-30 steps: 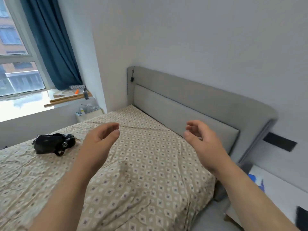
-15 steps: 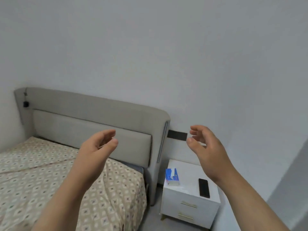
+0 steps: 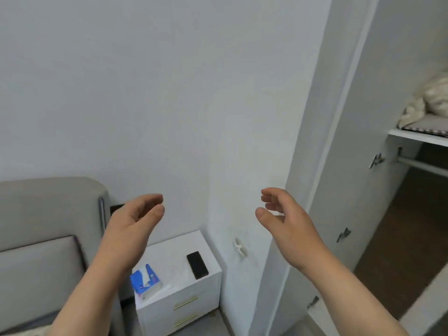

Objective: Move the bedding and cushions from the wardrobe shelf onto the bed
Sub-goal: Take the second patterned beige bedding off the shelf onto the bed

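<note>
Swung round to the right since the last frame, so the grey headboard [image 3: 48, 214] has slid to the left edge and the open wardrobe [image 3: 358, 117] now fills the right side. Both hands look the same as before. The left hand [image 3: 135, 221] and right hand [image 3: 283, 219] are held up in mid-air, palms facing each other, with the fingers [image 3: 271, 197] loosely curled and holding nothing.

The bedding [image 3: 434, 93] is a crumpled cream bundle up on the wardrobe shelf [image 3: 417, 138], far right and well above the right hand, not touching it. It sits on a flat grey cushion [image 3: 434, 123] with a dark checked edge. Under the shelf there's a hanging rail [image 3: 421, 166], and the space below is dark.

Between the hands, lower down, is a white nightstand [image 3: 203, 301] against the wall. It has a blue tissue pack [image 3: 145, 281] on its near left and a flat black device [image 3: 197, 261] on its right, but it's too small to say what that is.
</note>
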